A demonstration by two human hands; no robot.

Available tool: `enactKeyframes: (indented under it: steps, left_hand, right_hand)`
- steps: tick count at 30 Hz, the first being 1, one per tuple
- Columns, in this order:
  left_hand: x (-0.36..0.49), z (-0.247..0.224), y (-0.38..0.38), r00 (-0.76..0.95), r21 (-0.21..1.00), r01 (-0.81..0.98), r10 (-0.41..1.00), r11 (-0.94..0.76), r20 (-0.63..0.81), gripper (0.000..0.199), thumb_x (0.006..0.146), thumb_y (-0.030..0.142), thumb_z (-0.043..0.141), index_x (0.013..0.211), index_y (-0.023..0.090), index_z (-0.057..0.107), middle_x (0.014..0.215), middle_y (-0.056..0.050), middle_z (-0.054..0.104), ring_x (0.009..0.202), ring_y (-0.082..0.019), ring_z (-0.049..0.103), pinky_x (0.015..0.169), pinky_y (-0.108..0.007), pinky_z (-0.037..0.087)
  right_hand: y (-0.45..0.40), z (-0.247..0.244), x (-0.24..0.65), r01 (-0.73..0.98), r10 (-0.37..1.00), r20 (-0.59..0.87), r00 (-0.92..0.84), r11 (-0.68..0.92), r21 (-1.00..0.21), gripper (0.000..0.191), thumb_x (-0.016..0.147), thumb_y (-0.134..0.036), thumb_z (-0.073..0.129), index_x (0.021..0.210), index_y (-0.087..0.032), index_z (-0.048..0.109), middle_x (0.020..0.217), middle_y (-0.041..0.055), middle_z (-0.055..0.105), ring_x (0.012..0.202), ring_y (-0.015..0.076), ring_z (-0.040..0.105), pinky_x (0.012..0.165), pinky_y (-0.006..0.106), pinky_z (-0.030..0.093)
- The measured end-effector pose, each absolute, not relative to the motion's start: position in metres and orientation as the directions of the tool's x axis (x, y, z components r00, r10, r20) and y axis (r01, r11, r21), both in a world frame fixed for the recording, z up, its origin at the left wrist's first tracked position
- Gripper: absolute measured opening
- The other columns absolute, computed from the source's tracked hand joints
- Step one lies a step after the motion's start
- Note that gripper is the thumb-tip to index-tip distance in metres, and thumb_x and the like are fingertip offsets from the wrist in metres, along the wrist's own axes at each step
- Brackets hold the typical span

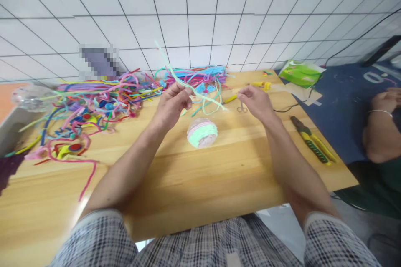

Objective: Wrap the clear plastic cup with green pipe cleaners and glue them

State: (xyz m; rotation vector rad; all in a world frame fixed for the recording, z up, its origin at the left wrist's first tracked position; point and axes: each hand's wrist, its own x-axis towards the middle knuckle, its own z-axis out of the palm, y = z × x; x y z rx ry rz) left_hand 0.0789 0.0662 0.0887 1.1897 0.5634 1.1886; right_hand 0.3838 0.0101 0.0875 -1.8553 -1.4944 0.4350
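Note:
My left hand (175, 102) pinches a pale green pipe cleaner (200, 94), one end rising to the upper left and the other reaching down to the right. My right hand (255, 100) is closed, thumb and fingertips together. Small scissors (242, 109) show just under those fingertips; whether they are held or lie on the table I cannot tell. Between and below my hands sits a round ball (202, 132), banded in mint green and pink, with a clear-looking top. Another loop of green pipe cleaner (205, 106) lies behind it.
Heaps of coloured pipe cleaners (94, 108) cover the table's left and back. Yellow-handled pliers (313, 141) lie at right, near a green packet (300, 73). A yellow tool (261, 86) lies behind my right hand. Another person's arm (382, 125) rests at far right.

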Motion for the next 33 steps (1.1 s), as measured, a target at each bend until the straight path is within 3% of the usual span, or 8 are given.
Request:
enactKeyframes:
  steps: [3, 6, 11, 14, 17, 21, 27, 33]
  left_hand:
    - [0.081, 0.092, 0.063, 0.351, 0.902, -0.427, 0.907, -0.068, 0.235, 0.044, 0.077, 0.047, 0.103, 0.084, 0.021, 0.068, 0.081, 0.004, 0.074, 0.053, -0.004, 0.060, 0.049, -0.018, 0.047]
    - [0.084, 0.092, 0.060, 0.351, 0.892, -0.446, 0.902, -0.074, 0.250, 0.039, 0.080, 0.045, 0.099, 0.086, 0.021, 0.069, 0.078, 0.005, 0.071, 0.053, -0.004, 0.059, 0.050, -0.018, 0.045]
    - [0.090, 0.093, 0.052, 0.368, 0.900, -0.429, 0.894, -0.080, 0.255, 0.037, 0.084, 0.048, 0.095, 0.084, 0.022, 0.068, 0.063, 0.008, 0.062, 0.052, -0.007, 0.056, 0.053, -0.019, 0.045]
    - [0.092, 0.093, 0.051, 0.432, 0.915, -0.395, 0.864, -0.077, 0.259, 0.045, 0.080, 0.055, 0.098, 0.082, 0.021, 0.068, 0.058, 0.008, 0.059, 0.049, -0.007, 0.051, 0.051, -0.021, 0.040]
    - [0.092, 0.091, 0.051, 0.451, 0.923, -0.369, 0.849, -0.105, 0.277, 0.053, 0.079, 0.062, 0.100, 0.078, 0.021, 0.068, 0.057, 0.006, 0.059, 0.049, -0.007, 0.049, 0.051, -0.023, 0.038]
    - [0.093, 0.088, 0.052, 0.383, 0.917, -0.375, 0.879, -0.134, 0.285, 0.052, 0.083, 0.065, 0.097, 0.080, 0.021, 0.069, 0.060, 0.006, 0.060, 0.052, -0.008, 0.050, 0.053, -0.024, 0.040]
    - [0.084, 0.095, 0.062, 0.243, 0.890, -0.402, 0.911, -0.217, 0.332, 0.064, 0.080, 0.075, 0.098, 0.075, 0.022, 0.063, 0.058, 0.006, 0.058, 0.050, -0.008, 0.049, 0.051, -0.025, 0.039]
    - [0.082, 0.096, 0.060, 0.162, 0.886, -0.383, 0.926, -0.260, 0.342, 0.060, 0.086, 0.070, 0.095, 0.073, 0.022, 0.062, 0.058, 0.006, 0.059, 0.052, -0.008, 0.050, 0.053, -0.024, 0.041]
  right_hand:
    - [-0.001, 0.105, 0.343, 0.472, 0.975, 0.220, 0.031, 0.180, -0.863, 0.033, 0.096, -0.051, 0.076, 0.114, -0.023, 0.077, 0.117, 0.0066, 0.085, 0.107, 0.0242, 0.078, 0.097, 0.038, 0.061]
    - [-0.009, 0.115, 0.304, 0.381, 0.979, 0.171, -0.110, 0.201, -0.903, 0.041, 0.092, -0.058, 0.080, 0.114, -0.023, 0.078, 0.107, 0.0046, 0.084, 0.096, 0.0224, 0.076, 0.088, 0.036, 0.058]
    - [-0.015, 0.115, 0.274, 0.420, 0.974, 0.211, -0.079, 0.224, -0.880, 0.039, 0.095, -0.061, 0.073, 0.085, -0.024, 0.069, 0.070, -0.0038, 0.063, 0.066, 0.0145, 0.054, 0.067, 0.030, 0.042]
    - [-0.019, 0.114, 0.273, 0.448, 0.977, 0.187, -0.103, 0.213, -0.868, 0.043, 0.096, -0.060, 0.071, 0.074, -0.024, 0.064, 0.059, -0.0055, 0.056, 0.059, 0.0133, 0.046, 0.063, 0.030, 0.036]
    - [-0.024, 0.114, 0.275, 0.400, 0.985, 0.124, -0.115, 0.161, -0.902, 0.042, 0.095, -0.060, 0.073, 0.076, -0.023, 0.069, 0.056, -0.0067, 0.052, 0.056, 0.0125, 0.042, 0.060, 0.030, 0.032]
    - [-0.027, 0.115, 0.277, 0.332, 0.996, 0.066, -0.068, 0.085, -0.939, 0.037, 0.093, -0.057, 0.075, 0.086, -0.021, 0.077, 0.055, -0.0087, 0.043, 0.053, 0.0112, 0.035, 0.056, 0.029, 0.026]
    - [-0.024, 0.113, 0.289, 0.292, 0.998, 0.019, -0.068, 0.038, -0.956, 0.040, 0.086, -0.059, 0.081, 0.084, -0.020, 0.080, 0.054, -0.0090, 0.040, 0.052, 0.0098, 0.030, 0.053, 0.028, 0.019]
    - [-0.025, 0.117, 0.292, 0.288, 0.959, -0.086, -0.270, -0.005, -0.958, 0.041, 0.087, -0.061, 0.081, 0.080, -0.020, 0.081, 0.052, -0.0077, 0.043, 0.051, 0.0099, 0.033, 0.052, 0.027, 0.020]
